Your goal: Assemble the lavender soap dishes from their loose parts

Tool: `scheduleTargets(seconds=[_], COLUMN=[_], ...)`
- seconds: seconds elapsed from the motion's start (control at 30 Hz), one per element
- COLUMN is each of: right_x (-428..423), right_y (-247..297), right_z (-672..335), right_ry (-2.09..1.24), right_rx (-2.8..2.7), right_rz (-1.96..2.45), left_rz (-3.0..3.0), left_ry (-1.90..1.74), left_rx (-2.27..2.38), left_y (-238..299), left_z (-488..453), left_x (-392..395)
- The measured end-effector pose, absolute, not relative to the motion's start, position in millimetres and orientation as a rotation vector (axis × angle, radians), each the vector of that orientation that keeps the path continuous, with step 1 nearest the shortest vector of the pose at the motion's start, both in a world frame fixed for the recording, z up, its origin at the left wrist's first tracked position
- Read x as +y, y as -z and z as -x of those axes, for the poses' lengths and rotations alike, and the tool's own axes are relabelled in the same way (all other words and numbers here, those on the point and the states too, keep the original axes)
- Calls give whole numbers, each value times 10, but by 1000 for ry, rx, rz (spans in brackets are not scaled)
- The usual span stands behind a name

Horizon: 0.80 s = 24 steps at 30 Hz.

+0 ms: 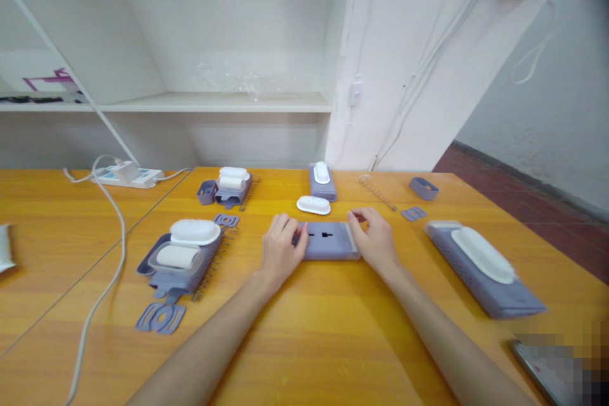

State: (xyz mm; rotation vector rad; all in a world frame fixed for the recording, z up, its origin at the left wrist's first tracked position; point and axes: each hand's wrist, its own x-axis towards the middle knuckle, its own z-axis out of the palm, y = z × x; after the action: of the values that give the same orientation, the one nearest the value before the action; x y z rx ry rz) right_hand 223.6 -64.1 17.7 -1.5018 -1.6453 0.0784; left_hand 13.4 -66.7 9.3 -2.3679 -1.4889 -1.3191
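Note:
A grey-purple plastic case (335,248) with dark slots in its upper face lies on the table in front of me. My left hand (284,244) grips its left end, thumb on top and fingers curled. At the opposite end, my right hand (373,236) pinches the edge beside a pale strip. Just beyond the case sits a white bristled oval brush (314,205). Farther back, another grey-purple case (323,189) carries a white oval brush (321,172). What lies under my fingers is hidden.
Left are stacked grey parts with a white oval piece (195,231) and a flat grey cutout plate (160,318). A long grey case (476,279) and a phone (547,368) lie right. A power strip (128,176) trails a white cable. A shelf (214,101) rises behind.

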Motion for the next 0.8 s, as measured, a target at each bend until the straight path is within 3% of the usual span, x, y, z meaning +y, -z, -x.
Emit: scheduleTargets(seconds=[0.43,0.8], right_x=[-99,162], right_y=[-305,-307], right_z=[-2050,-1881], right_ry=[-172,-270], right_rx=[-2086,-2183], right_rz=[1573,1733], left_rz=[2676,2720], left_ry=[1046,1025], left_rx=[-1320,-1382], left_y=[-202,-205], left_z=[-185,-187], left_x=[-729,-713])
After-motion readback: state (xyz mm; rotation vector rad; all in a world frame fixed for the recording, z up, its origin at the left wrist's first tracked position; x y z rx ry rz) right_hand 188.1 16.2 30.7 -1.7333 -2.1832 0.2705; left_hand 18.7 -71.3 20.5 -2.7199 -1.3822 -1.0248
